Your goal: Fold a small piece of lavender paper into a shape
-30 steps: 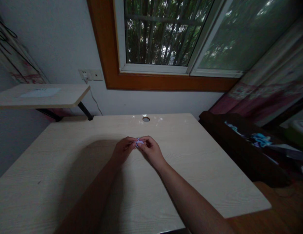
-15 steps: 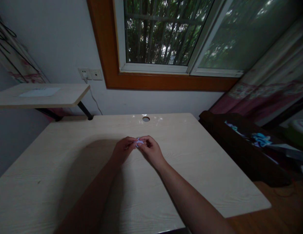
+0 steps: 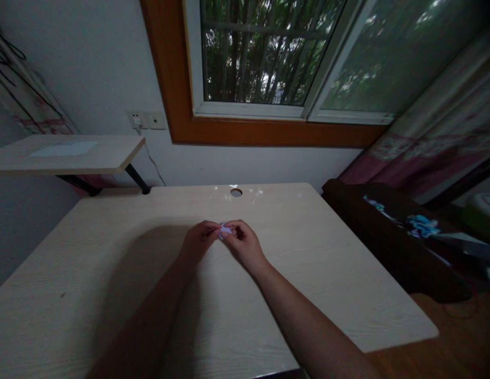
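Observation:
Between my two hands is a small pale purple piece (image 3: 226, 230), thin like folded paper; its exact kind is too small to make out. My left hand (image 3: 198, 241) pinches its left side with thumb and fingertips. On the other side, my right hand (image 3: 245, 241) has thumb and fingers closed on the same piece. Both hands are close together over the pale wooden table (image 3: 308, 252), and the fingers hide much of the piece.
A round cable hole (image 3: 236, 192) lies near the table's back edge. At the left stands a raised shelf (image 3: 110, 152) on black legs, with a paper sheet (image 3: 63, 149) on it. Dark furniture (image 3: 371, 231) holding blue cloth-like items (image 3: 422, 226) is beyond the right edge.
The purple piece has turned slightly between my fingertips, and its outline looks a little different. Both hands stay in nearly the same place.

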`<action>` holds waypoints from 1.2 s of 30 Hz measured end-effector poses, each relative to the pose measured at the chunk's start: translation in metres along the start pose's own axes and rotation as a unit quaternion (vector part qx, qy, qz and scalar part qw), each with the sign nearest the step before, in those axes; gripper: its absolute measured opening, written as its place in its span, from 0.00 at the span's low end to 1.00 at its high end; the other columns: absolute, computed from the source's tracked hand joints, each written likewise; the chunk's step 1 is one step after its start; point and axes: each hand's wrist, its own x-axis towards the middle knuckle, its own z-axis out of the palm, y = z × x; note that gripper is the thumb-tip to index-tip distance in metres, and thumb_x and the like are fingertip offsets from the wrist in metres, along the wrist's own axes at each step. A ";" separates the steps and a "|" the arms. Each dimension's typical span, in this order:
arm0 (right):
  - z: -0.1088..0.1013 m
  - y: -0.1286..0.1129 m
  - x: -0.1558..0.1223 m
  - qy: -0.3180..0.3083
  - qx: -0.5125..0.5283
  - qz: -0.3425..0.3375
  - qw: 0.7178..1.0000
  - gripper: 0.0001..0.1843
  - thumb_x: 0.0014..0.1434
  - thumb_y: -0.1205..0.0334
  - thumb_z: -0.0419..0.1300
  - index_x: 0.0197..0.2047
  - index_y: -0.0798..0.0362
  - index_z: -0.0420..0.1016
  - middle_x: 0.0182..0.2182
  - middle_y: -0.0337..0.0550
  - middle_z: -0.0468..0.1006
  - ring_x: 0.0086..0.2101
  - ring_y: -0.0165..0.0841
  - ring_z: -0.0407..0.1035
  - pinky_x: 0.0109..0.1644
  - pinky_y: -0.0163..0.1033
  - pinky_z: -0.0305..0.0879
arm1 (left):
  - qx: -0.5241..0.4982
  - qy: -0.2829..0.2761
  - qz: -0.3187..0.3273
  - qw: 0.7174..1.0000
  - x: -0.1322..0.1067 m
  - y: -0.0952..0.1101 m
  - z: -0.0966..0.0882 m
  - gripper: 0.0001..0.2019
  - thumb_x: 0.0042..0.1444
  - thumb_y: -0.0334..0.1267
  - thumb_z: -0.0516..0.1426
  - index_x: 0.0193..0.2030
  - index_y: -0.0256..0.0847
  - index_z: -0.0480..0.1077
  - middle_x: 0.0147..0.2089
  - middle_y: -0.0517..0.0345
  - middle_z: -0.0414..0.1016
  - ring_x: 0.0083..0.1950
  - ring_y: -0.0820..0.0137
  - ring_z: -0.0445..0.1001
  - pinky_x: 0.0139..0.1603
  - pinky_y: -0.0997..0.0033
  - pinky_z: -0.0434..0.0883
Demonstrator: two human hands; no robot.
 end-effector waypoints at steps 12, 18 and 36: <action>0.000 0.000 0.001 -0.004 0.037 0.017 0.999 0.14 0.54 0.52 0.67 0.42 0.49 0.77 0.27 0.35 0.70 0.27 0.29 0.62 0.32 0.35 0.60 | -0.009 0.013 0.004 1.000 0.001 -0.005 -0.002 0.08 0.56 0.41 0.62 0.39 0.41 0.76 0.36 0.56 0.80 0.36 0.70 0.78 0.40 0.71 0.75; -0.001 -0.001 0.001 -0.006 0.035 0.026 0.999 0.14 0.54 0.51 0.67 0.41 0.50 0.77 0.28 0.37 0.72 0.28 0.30 0.63 0.33 0.36 0.62 | -0.035 -0.002 0.013 0.999 -0.001 0.002 -0.002 0.08 0.59 0.41 0.60 0.41 0.40 0.76 0.38 0.55 0.79 0.35 0.71 0.77 0.39 0.71 0.75; -0.001 0.002 0.001 -0.003 0.054 0.032 0.998 0.14 0.52 0.53 0.69 0.40 0.50 0.78 0.30 0.37 0.74 0.29 0.29 0.64 0.33 0.35 0.61 | 0.041 0.021 0.009 0.999 -0.002 0.000 0.000 0.08 0.52 0.39 0.64 0.38 0.40 0.75 0.35 0.56 0.80 0.36 0.70 0.78 0.39 0.72 0.74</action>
